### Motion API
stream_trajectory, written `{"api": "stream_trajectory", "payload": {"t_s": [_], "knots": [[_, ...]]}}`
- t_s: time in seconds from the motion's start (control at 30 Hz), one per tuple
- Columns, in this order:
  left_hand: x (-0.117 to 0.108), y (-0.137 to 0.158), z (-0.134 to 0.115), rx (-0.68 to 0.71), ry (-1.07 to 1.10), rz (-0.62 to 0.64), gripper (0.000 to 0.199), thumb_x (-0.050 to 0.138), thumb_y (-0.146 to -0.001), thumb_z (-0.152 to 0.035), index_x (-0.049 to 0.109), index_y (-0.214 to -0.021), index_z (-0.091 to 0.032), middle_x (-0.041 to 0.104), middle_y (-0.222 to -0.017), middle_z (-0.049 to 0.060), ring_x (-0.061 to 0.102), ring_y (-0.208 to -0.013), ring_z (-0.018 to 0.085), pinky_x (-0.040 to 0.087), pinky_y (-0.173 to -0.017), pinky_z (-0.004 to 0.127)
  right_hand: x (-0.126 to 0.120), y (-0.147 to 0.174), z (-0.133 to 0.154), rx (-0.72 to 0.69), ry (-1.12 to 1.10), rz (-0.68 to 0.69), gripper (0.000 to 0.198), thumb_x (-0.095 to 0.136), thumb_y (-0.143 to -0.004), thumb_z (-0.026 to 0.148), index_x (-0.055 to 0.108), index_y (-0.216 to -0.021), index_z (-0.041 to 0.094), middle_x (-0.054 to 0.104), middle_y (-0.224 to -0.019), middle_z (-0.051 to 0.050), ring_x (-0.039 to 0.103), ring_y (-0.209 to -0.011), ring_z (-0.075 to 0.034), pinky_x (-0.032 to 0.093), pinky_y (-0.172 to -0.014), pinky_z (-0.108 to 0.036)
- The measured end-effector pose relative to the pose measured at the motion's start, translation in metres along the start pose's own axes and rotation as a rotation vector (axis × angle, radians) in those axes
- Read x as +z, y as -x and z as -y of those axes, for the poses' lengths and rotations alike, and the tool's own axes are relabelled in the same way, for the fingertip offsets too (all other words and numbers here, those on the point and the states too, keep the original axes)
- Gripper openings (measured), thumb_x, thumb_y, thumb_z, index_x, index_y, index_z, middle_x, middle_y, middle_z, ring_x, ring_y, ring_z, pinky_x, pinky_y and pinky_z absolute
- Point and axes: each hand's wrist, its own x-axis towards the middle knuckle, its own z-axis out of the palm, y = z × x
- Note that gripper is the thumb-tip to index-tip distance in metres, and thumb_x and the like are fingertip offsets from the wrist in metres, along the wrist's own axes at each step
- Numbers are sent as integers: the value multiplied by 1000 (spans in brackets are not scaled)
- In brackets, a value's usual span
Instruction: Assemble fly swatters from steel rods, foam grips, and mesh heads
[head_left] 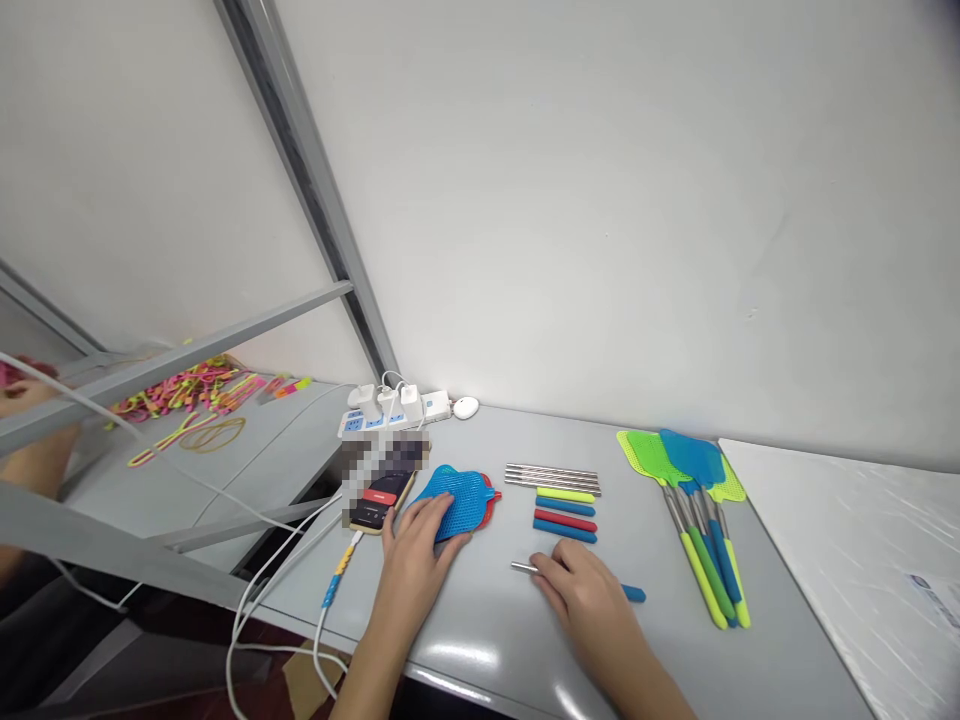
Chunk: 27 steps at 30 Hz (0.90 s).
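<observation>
My left hand (414, 560) is over a blue mesh fly swatter head (465, 500), its fingers curled onto the mesh and the thumb at the near edge. A red swatter head (490, 512) peeks out beneath. My right hand (589, 600) is closed on a fly swatter handle; its metal rod (523, 568) sticks out leftward and its blue grip (634, 594) shows on the right. Just beyond lie several metal rods (551, 475), with a yellow grip (566, 495), a red grip (566, 521) and blue grips (564, 506) below them.
Whole fly swatters (701, 530) lie piled on the right beside a white wrapped board (847, 540). A phone (386, 490), a power strip (375, 422) and white cables (251, 590) are at the left. Past the metal frame (307, 150), another person's arm (45, 455) is near colourful pieces (187, 385).
</observation>
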Motion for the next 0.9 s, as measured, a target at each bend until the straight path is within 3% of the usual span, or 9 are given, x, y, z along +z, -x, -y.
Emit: {"api": "stream_trajectory", "payload": {"t_s": [0.2,0.37,0.43,0.5,0.57,0.63,0.7,0.8,0.9], "knots": [[-4,1,-2,74,-9,-47,21,61,-89,-36,67,-107,-26,70,-118,7,62,-110,28,22,-110,56,3,-1,0,12,11,38,30,38,-100,30,66,-94,23,54,-76,-3,56,-67,-16,45,-56,-26],[-8,1,-3,131,25,-192,14,57,-92,-27,67,-102,-26,74,-108,4,66,-99,24,29,-108,51,3,0,1,32,19,50,28,38,-100,29,65,-97,23,55,-77,-3,57,-68,-16,47,-58,-26],[-11,-3,-2,127,75,-323,15,56,-92,-22,66,-102,-24,74,-105,5,67,-97,23,37,-104,49,4,0,1,36,18,53,27,39,-99,28,65,-97,23,55,-77,-3,57,-69,-17,48,-59,-27],[-14,-9,-2,88,134,-534,15,55,-91,-17,65,-102,-22,73,-101,7,67,-95,22,43,-100,47,6,1,1,36,15,54,27,39,-99,27,65,-96,22,55,-77,-4,57,-68,-18,48,-58,-29],[-17,-16,-6,39,173,-751,15,55,-90,-13,64,-100,-20,73,-98,8,66,-94,22,45,-99,50,6,0,2,34,14,54,26,40,-99,26,65,-96,22,56,-77,-4,58,-68,-18,48,-58,-30],[-18,-20,-15,35,197,-870,16,56,-88,-10,64,-98,-21,72,-98,8,65,-95,22,45,-100,53,4,-1,3,36,9,43,24,41,-98,26,65,-96,22,56,-78,-4,58,-68,-18,49,-58,-30],[-16,-19,-28,110,232,-837,22,56,-87,-8,64,-100,-23,72,-98,6,65,-96,22,45,-100,55,-1,-2,4,61,-29,4,22,42,-98,25,63,-102,22,57,-80,-4,59,-70,-18,50,-61,-30],[-7,-6,-52,277,293,-633,34,52,-86,-4,65,-107,-28,72,-100,4,63,-98,22,47,-99,54,-9,2,4,149,-181,-149,19,42,-98,23,56,-112,22,59,-84,-4,61,-72,-16,51,-63,-27],[1,12,-74,354,331,-486,46,45,-86,-2,64,-115,-32,69,-108,6,60,-102,23,48,-98,53,-15,10,0,167,-328,-314,23,41,-97,28,49,-117,21,61,-84,-3,61,-67,-15,51,-58,-25]]}}
